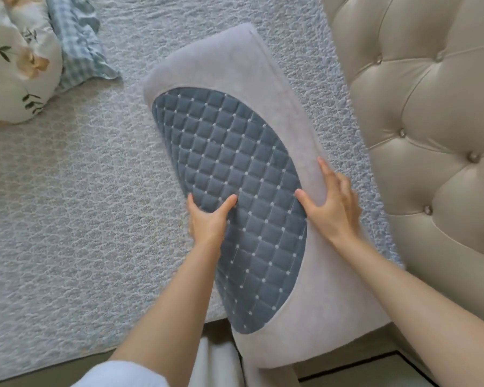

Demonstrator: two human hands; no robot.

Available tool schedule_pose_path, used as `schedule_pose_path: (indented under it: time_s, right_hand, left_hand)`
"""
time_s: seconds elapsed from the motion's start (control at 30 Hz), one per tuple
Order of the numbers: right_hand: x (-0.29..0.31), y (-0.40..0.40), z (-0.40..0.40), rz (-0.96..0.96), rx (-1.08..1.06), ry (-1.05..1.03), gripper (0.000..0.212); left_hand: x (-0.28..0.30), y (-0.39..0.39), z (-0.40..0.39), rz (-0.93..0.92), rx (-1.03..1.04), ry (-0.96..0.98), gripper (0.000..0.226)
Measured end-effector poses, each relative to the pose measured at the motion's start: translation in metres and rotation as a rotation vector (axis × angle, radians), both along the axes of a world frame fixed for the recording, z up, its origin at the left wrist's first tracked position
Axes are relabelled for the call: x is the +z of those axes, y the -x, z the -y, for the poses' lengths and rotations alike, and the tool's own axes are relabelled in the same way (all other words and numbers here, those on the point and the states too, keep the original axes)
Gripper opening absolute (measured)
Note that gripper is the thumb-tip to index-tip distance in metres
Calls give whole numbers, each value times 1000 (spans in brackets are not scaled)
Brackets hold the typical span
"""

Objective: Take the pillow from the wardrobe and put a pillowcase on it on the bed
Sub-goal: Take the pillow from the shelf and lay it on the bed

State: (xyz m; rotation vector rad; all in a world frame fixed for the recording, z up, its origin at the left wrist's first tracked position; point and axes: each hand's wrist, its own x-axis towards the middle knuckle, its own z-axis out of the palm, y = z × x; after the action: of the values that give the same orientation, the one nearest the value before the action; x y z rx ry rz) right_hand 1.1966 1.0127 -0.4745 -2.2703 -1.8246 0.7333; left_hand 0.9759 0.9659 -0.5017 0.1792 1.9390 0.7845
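Observation:
A long pillow (235, 68) in a pale lilac cover with a quilted blue oval panel (229, 174) lies slanted on the bed (67, 205), its near end hanging over the bed's edge. My left hand (207, 219) grips the pillow's left side, thumb pressed on the blue panel, fingers tucked under the edge. On the right side of the pillow my right hand (333, 202) holds the lilac border, thumb on top and fingers spread along the edge.
A tufted beige headboard (430, 135) rises right of the pillow. At the far left lie a floral pillow (14, 68) and a blue checked cloth (78, 46). The bed's near edge and floor (347, 370) show at the bottom.

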Motion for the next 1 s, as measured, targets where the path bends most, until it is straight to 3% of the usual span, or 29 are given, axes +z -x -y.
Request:
schedule_pose_path:
  time_s: [0.17,0.3,0.4,0.5,0.57,0.63,0.7,0.8,0.93,1.0]
  right_hand:
    - [10,-52,-80,-66,-48,-122,76]
    - [-4,-85,-127,1,32,115,75]
    - [-18,-98,-128,52,82,294,81]
    - [-27,-102,-117,47,75,274,82]
    - [-29,-99,-115,6,34,196,87]
    - [-30,-94,-119,-68,-46,116,94]
    - [-28,-88,-128,-103,-94,104,92]
    - [-19,-80,-140,-149,-135,46,83]
    - [-6,-41,-153,-277,98,7,75]
    - [-8,-23,-162,-151,125,9,70]
  left_hand:
    - [13,-32,-96,-23,-183,-142,109]
    - [7,-59,-134,73,-411,-100,103]
    - [-6,-76,-120,-27,-643,-8,106]
    - [-15,-79,-104,-133,-570,-12,104]
    - [-20,-71,-97,-123,-495,87,115]
    - [-24,-65,-92,61,-385,226,132]
    - [-23,-64,-85,256,-325,274,135]
    - [-25,-71,-76,299,-301,245,131]
    - [-25,-75,-68,316,-219,203,130]
    - [-22,-74,-71,311,-227,215,128]
